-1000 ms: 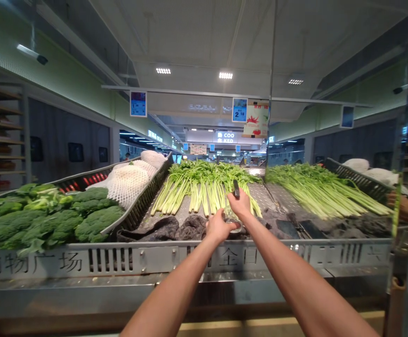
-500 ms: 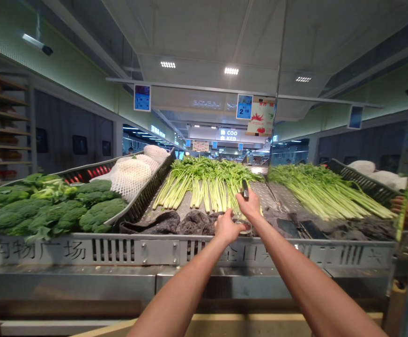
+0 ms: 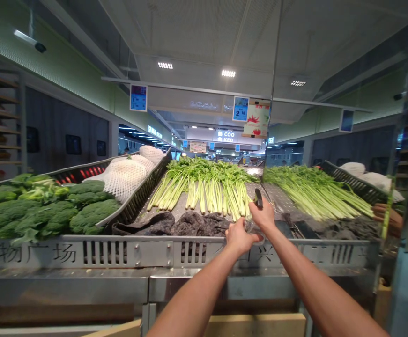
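Observation:
In front of the celery (image 3: 207, 187), my right hand (image 3: 264, 214) is closed around a short black-handled tool (image 3: 258, 199), whose end sticks up above the fingers. Its working end is hidden, so the kind cannot be made out. Close by on the left, my left hand (image 3: 241, 238) has its fingers bent around clear, see-through material (image 3: 255, 229) between the two hands. Whether this is film, a bag or a roll I cannot tell. Both hands hover near the front rail, just before the stalk ends and a dark crumpled cloth (image 3: 196, 224).
Broccoli (image 3: 52, 201) and white net-wrapped produce (image 3: 128, 173) lie to the left, behind a black crate wall (image 3: 147, 189). A grey slotted rail (image 3: 152, 252) runs along the front. On the right, a mirror (image 3: 316, 187) reflects the celery. Price signs (image 3: 241, 108) hang overhead.
The view has shifted slightly, so the stand appears further left. Both hands have moved right and a little lower, still close together, with the black-handled tool in my right hand.

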`<state>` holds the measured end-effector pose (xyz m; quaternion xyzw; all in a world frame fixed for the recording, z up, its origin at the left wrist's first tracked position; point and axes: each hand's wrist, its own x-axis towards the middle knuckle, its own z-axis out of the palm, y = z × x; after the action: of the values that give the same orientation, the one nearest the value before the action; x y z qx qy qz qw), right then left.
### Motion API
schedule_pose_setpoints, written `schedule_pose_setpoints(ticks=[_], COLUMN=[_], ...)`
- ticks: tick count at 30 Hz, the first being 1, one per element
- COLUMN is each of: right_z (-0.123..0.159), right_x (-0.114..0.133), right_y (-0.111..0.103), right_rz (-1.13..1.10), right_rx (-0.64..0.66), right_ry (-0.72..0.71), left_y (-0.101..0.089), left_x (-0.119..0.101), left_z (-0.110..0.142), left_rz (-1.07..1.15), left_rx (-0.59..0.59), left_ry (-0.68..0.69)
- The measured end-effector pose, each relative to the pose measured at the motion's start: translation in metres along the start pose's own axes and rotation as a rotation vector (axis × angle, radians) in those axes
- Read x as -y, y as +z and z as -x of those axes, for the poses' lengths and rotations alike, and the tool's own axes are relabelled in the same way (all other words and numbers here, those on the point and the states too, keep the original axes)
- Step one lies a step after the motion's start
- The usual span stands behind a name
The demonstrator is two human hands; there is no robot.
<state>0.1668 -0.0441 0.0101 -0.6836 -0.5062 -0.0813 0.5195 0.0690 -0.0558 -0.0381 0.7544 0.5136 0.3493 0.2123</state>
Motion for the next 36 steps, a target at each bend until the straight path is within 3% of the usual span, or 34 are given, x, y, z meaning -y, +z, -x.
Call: schedule_pose_setpoints(ticks=[12, 21, 30, 36], right_z=[-0.006, -0.001, -0.006, -0.011], right_x=[-0.003, -0.018, -0.008, 0.004], right_y=[-0.015, -0.016, -0.019, -0.017], right_rz=[-0.007, 0.071, 0.116, 0.053], right_rx=[-0.052, -0.031, 0.012, -0.050], right_ry=[0.025, 0.088, 0.073, 0.028], left_y=[0.002, 0.015, 0.010, -0.003], left_x=[-0.018, -0.016, -0.019, -0.020], left_z=[-0.003, 0.000, -0.004, -0.011], left_rz=[-0.003, -0.033, -0.079, -0.052], left_rx=[0.012, 0.039, 0.045, 0.023], left_ry=[0.040, 0.042, 0.047, 0.057])
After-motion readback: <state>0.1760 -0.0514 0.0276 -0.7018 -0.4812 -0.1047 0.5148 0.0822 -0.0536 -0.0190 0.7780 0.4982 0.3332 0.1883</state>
